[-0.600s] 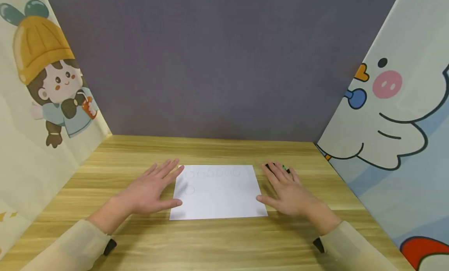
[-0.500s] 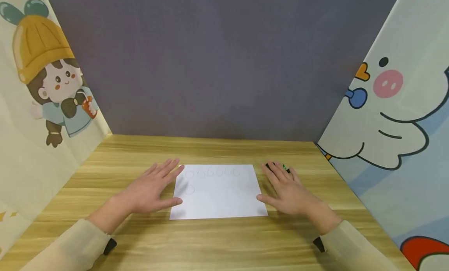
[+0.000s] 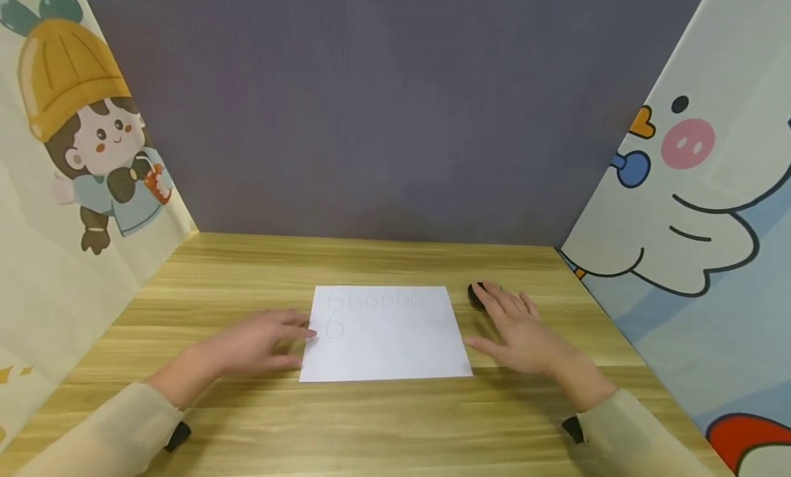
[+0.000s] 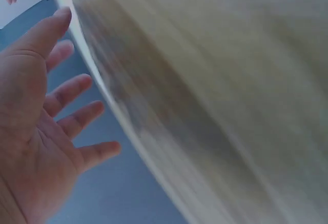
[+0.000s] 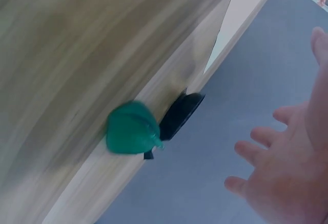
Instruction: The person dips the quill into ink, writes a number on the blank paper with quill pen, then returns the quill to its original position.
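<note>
A white sheet of paper (image 3: 389, 346) lies on the table, with a row of faint round pencil-like marks along its top and one more mark below at the left. Over its left edge hovers my left hand (image 3: 262, 343), fingers loosely extended and holding nothing; the palm (image 4: 38, 131) faces the left wrist camera. To the right of the paper, my right hand (image 3: 519, 329) is spread above a black object (image 3: 476, 296), mostly hidden in the head view. A rounded green object with a small nozzle (image 5: 132, 129) stands beside a black disc-like object (image 5: 180, 115) in the right wrist view.
The wood-grain table (image 3: 383, 429) meets a dark grey upright panel (image 3: 383, 113) at the back. Printed cartoon panels flank it, a child in a yellow hat (image 3: 74, 72) on the left and a white bird (image 3: 711, 209) on the right.
My left hand has drawn slightly back to the left and its fingers are less spread. My right hand has shifted a little right, uncovering more of the black object. The head view has tilted slightly.
</note>
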Demonstrator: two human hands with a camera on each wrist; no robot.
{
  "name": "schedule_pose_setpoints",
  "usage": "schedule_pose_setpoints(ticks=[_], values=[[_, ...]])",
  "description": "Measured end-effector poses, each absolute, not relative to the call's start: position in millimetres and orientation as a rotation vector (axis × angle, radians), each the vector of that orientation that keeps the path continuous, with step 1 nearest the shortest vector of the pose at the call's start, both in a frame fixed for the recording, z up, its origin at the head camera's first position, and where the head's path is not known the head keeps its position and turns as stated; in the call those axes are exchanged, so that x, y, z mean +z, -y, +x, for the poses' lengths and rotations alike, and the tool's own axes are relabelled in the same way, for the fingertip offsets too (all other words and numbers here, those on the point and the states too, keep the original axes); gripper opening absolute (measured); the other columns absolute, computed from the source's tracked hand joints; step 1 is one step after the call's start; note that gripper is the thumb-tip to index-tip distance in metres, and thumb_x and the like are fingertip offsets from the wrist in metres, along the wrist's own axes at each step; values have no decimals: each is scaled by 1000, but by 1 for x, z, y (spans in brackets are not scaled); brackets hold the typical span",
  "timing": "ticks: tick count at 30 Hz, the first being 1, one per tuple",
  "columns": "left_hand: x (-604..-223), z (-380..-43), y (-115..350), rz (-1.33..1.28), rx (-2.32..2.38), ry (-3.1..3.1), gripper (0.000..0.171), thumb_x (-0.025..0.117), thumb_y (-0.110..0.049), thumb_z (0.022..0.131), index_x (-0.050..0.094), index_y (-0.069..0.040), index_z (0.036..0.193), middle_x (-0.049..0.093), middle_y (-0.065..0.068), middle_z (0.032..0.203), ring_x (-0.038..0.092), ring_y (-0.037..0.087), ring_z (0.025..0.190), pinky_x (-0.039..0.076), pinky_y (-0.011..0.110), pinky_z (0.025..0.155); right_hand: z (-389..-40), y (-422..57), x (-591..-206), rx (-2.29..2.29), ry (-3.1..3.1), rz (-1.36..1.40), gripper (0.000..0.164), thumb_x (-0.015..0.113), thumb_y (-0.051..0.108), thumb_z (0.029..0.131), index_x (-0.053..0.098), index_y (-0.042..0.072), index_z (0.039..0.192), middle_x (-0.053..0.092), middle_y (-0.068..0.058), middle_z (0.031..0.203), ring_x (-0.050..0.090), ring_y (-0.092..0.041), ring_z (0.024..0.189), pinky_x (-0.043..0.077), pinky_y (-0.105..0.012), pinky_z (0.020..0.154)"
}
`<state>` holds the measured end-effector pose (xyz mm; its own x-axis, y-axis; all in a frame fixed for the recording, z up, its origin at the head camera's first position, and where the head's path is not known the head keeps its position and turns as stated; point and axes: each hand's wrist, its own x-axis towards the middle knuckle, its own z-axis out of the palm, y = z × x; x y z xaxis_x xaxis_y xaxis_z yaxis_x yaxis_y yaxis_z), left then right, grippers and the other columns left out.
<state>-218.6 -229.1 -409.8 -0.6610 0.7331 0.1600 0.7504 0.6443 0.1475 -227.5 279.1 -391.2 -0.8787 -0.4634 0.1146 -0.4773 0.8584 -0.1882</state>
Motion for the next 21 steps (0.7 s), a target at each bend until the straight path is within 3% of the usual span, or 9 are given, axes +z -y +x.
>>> schedule_pose_setpoints(ticks=[5, 8, 13, 21], values=[[-415, -218, 236, -1279, -415, 2833, 49, 74, -45, 104, 74, -18, 145, 61, 21, 159, 55, 54, 146, 45, 82, 112, -226, -287, -385, 364, 2977, 721, 95, 61, 62, 107, 20, 11, 176, 21, -24, 181, 27, -51, 165, 11, -82, 127], [-416, -218, 237, -1280, -448, 2876, 53, 71, -49, 105, 70, -18, 149, 57, 18, 163, 50, 55, 150, 42, 86, 112, -226, -291, -383, 400, 2987, 706, 95, 61, 62, 108, 19, 11, 176, 21, -25, 181, 26, -53, 164, 11, -82, 127], [-417, -219, 236, -1282, -474, 2918, 55, 69, -50, 107, 69, -16, 150, 56, 18, 164, 49, 53, 152, 43, 76, 119, -228, -297, -380, 421, 2997, 682, 95, 60, 62, 108, 16, 13, 177, 19, -25, 182, 25, -54, 164, 12, -82, 127], [-418, -222, 234, -1290, -507, 2896, 51, 72, -46, 106, 73, -13, 145, 60, 24, 158, 60, 46, 142, 54, 63, 115, -233, -308, -376, 421, 3008, 641, 93, 60, 59, 109, 15, 13, 177, 17, -28, 181, 24, -59, 162, 10, -85, 125]])
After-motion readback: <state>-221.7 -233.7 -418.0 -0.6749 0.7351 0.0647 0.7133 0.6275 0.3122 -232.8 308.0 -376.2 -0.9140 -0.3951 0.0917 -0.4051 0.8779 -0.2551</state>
